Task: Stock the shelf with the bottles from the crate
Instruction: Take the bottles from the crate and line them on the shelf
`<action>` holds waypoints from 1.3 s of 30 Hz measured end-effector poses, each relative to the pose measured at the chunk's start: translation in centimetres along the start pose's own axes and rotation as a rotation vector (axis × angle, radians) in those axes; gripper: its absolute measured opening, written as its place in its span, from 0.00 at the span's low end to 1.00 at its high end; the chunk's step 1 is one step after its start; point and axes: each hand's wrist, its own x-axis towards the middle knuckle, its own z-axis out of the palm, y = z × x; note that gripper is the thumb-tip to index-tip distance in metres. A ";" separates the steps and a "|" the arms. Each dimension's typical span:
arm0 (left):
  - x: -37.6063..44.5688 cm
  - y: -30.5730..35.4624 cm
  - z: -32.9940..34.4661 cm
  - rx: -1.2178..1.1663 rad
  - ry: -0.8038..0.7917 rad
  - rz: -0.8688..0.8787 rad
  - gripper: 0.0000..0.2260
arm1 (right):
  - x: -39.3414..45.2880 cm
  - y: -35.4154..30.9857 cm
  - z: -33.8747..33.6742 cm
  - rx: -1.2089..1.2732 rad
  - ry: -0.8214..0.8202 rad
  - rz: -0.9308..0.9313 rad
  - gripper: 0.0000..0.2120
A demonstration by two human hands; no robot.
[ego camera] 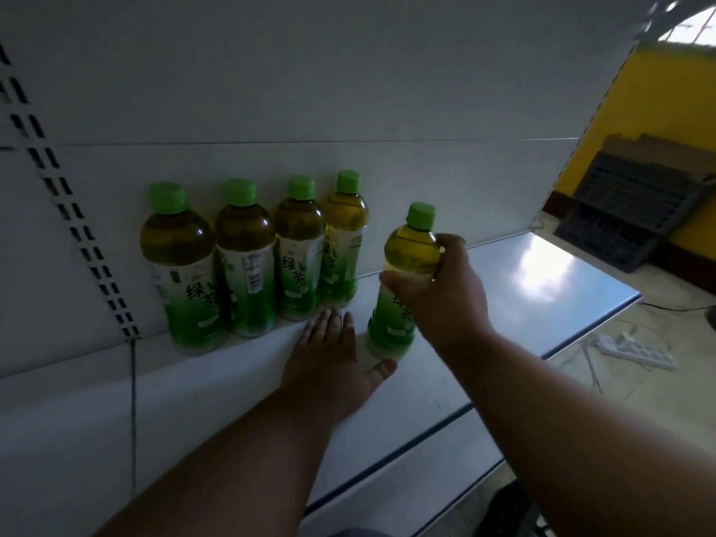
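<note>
Several green-tea bottles point(248, 261) with green caps stand in a row against the back panel of the white shelf point(503, 288). My right hand point(445, 288) grips another green-tea bottle point(403, 288) around its middle, upright, its base at the shelf surface, a little right of and in front of the row. My left hand point(333, 354) lies flat on the shelf, fingers straight, between the row and the held bottle; its thumb reaches toward that bottle's base. The crate is not in view.
A slotted upright point(77, 234) runs down the back panel at the left. The shelf's right part is bare and sunlit. Beyond its end are a yellow wall, a dark slatted panel point(627, 211) leaning on it, and a white power strip point(635, 352) on the floor.
</note>
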 end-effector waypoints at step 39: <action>-2.6 7.4 -5.9 0.185 -0.079 0.285 0.29 | -9.3 2.9 -13.4 -0.690 -0.286 0.057 0.31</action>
